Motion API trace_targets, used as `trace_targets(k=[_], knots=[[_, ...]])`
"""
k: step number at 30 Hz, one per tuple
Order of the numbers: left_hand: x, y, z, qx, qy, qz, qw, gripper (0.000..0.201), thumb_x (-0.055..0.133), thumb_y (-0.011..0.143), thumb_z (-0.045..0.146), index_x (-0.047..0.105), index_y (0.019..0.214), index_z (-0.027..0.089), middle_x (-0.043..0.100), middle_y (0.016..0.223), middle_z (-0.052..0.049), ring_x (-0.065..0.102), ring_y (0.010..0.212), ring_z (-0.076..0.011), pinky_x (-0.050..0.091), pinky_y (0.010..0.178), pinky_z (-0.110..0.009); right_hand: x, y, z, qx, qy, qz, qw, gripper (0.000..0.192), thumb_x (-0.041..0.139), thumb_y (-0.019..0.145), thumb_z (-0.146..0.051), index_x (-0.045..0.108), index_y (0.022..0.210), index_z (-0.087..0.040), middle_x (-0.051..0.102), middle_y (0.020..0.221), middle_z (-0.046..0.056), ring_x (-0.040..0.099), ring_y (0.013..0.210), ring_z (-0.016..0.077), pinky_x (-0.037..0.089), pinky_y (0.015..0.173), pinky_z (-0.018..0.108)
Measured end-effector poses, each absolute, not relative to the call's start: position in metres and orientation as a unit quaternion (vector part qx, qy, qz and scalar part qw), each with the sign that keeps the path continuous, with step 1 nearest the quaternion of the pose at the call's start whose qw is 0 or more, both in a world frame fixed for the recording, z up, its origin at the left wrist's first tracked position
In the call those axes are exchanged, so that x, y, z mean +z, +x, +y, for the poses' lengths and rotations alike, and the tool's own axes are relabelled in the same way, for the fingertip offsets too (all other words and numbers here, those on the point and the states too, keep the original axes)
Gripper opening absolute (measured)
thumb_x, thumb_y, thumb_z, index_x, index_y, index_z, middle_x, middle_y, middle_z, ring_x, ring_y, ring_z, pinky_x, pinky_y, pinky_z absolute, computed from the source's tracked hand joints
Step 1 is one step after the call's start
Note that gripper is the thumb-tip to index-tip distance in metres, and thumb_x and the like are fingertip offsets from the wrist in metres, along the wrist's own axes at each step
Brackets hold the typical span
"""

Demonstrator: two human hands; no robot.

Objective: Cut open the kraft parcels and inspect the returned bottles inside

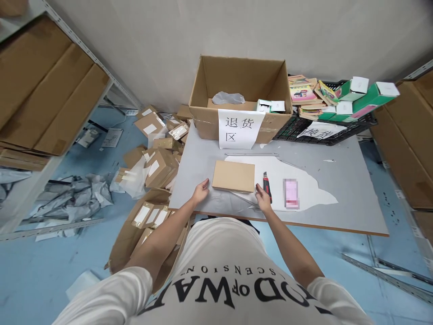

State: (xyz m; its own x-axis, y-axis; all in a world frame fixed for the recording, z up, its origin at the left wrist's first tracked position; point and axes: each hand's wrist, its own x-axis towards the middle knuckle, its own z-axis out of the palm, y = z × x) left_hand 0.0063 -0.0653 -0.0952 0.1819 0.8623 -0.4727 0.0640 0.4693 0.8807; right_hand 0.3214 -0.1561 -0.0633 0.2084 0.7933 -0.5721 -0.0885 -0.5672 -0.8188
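A small closed brown cardboard box lies flat near the front of the grey table. My left hand is just off the box's left side, fingers stretched out and holding nothing. At the opposite side, my right hand is open beside the box's lower right corner; whether its fingertips touch the box I cannot tell. A red and black box cutter lies right next to that hand. Farther right, a pink phone-shaped item, blurred, rests on a white torn sheet.
Behind stands a large open carton with a paper sign, holding a plastic bag and small boxes. To its right, a black crate carries books and green boxes. Parcels pile up on the left floor, beside an open carton of small boxes.
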Motion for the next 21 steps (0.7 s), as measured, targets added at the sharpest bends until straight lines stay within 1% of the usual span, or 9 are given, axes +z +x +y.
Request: trace_targets(k=[3,5,6,8,11,13,17,21], knots=[[-0.099,0.007,-0.076,0.305,0.428,0.557,0.642,0.079,0.071,0.062,0.017,0.045,0.137,0.017,0.035,0.148,-0.012,0.029,0.139,-0.0272,0.018,0.117,-0.041,-0.068,0.313,-0.165,0.492,-0.696,-0.333,0.403,0.083,0.064,0.066,-0.022,0.033,0.143,-0.022,0.041,0.146,0.005,0.038,0.135,0.0194,0.034,0.109,0.042],[-0.1,0.012,-0.08,0.31,0.444,0.547,0.638,0.08,0.074,0.061,0.023,0.047,0.135,0.016,0.039,0.146,-0.012,0.029,0.139,-0.0264,0.02,0.116,-0.04,-0.069,0.308,-0.164,0.484,-0.694,-0.362,0.392,0.087,0.068,0.065,-0.024,0.032,0.144,-0.021,0.045,0.143,0.007,0.039,0.134,0.0203,0.034,0.109,0.043],[-0.099,0.015,-0.081,0.312,0.453,0.54,0.637,0.077,0.074,0.062,0.027,0.049,0.134,0.015,0.042,0.144,-0.012,0.03,0.138,-0.0258,0.02,0.116,-0.04,-0.07,0.306,-0.163,0.48,-0.696,-0.375,0.381,0.085,0.068,0.066,-0.026,0.033,0.143,-0.021,0.05,0.139,0.007,0.042,0.132,0.0207,0.035,0.108,0.043],[-0.099,0.02,-0.081,0.314,0.474,0.525,0.633,0.071,0.072,0.065,0.035,0.053,0.13,0.015,0.05,0.139,-0.01,0.035,0.136,-0.025,0.021,0.115,-0.039,-0.071,0.304,-0.16,0.472,-0.707,-0.397,0.348,0.075,0.064,0.071,-0.03,0.038,0.141,-0.021,0.061,0.126,0.006,0.051,0.123,0.0214,0.039,0.105,0.044],[-0.099,0.025,-0.081,0.317,0.505,0.521,0.611,0.06,0.067,0.071,0.043,0.059,0.124,0.015,0.056,0.133,-0.009,0.043,0.131,-0.0254,0.023,0.114,-0.038,-0.075,0.303,-0.157,0.448,-0.725,-0.42,0.311,0.06,0.056,0.078,-0.033,0.046,0.136,-0.02,0.068,0.11,0.006,0.061,0.107,0.0226,0.042,0.1,0.044],[-0.1,0.025,-0.08,0.311,0.525,0.532,0.587,0.055,0.065,0.072,0.044,0.063,0.12,0.017,0.058,0.13,-0.008,0.047,0.127,-0.0264,0.026,0.113,-0.039,-0.078,0.304,-0.156,0.429,-0.729,-0.436,0.307,0.056,0.053,0.08,-0.035,0.049,0.133,-0.018,0.069,0.109,0.007,0.063,0.101,0.023,0.042,0.099,0.043],[-0.096,0.023,-0.079,0.282,0.569,0.557,0.535,0.041,0.061,0.077,0.042,0.067,0.112,0.022,0.062,0.124,-0.006,0.052,0.121,-0.0284,0.033,0.108,-0.039,-0.082,0.306,-0.156,0.407,-0.725,-0.462,0.308,0.05,0.051,0.081,-0.037,0.054,0.127,-0.019,0.068,0.114,0.008,0.063,0.103,0.0232,0.043,0.097,0.041],[-0.08,0.022,-0.08,0.23,0.627,0.57,0.479,0.033,0.053,0.084,0.035,0.069,0.108,0.019,0.07,0.11,-0.006,0.059,0.113,-0.0273,0.04,0.101,-0.037,-0.075,0.308,-0.155,0.373,-0.732,-0.493,0.287,0.043,0.049,0.083,-0.039,0.062,0.116,-0.014,0.071,0.104,0.012,0.065,0.094,0.0256,0.047,0.088,0.038]])
